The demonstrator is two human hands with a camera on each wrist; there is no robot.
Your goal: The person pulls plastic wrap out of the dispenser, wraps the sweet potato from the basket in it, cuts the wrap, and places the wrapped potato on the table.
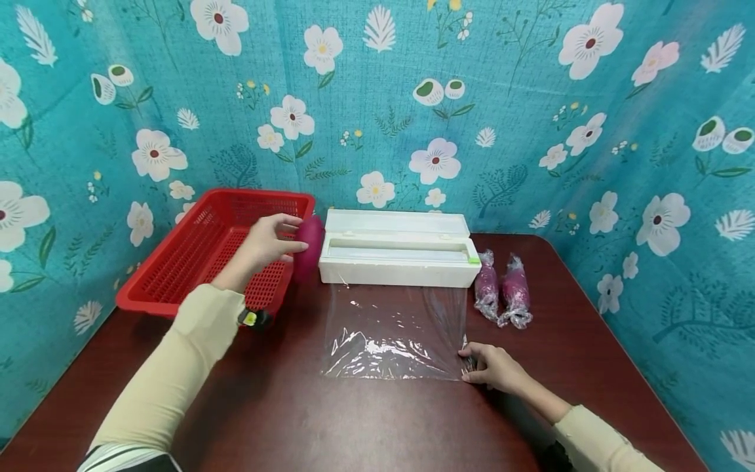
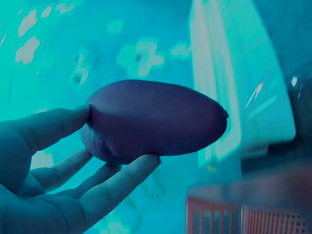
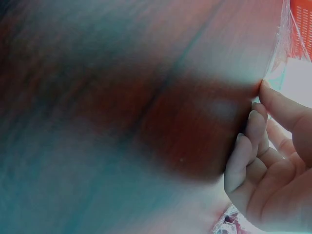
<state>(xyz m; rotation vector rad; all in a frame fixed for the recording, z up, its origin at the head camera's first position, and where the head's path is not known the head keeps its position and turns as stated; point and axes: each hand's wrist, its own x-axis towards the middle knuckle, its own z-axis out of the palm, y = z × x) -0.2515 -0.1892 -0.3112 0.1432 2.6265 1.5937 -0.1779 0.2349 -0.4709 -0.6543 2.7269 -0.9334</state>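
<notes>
My left hand (image 1: 268, 244) holds a smooth, oblong purple sweet potato (image 1: 308, 249) up beside the left end of the cling film dispenser (image 1: 401, 272). In the left wrist view, the thumb and fingertips grip the blunt end of the sweet potato (image 2: 156, 119), and its tapered tip points away. A clear sheet of cling film (image 1: 383, 341) runs from the dispenser over the table towards me. At the sheet's near right corner, my right hand (image 1: 498, 368) pinches the film between thumb and fingers. The right wrist view shows that hand (image 3: 273, 161) close up, with the background blurred.
A red plastic basket (image 1: 159, 303) stands at the left, its right wall close to the left hand. Two film-wrapped purple pieces, one (image 1: 486, 288) beside the other (image 1: 516, 292), lie right of the dispenser. The dispenser's white lid (image 1: 398, 223) is raised, and a floral curtain hangs behind.
</notes>
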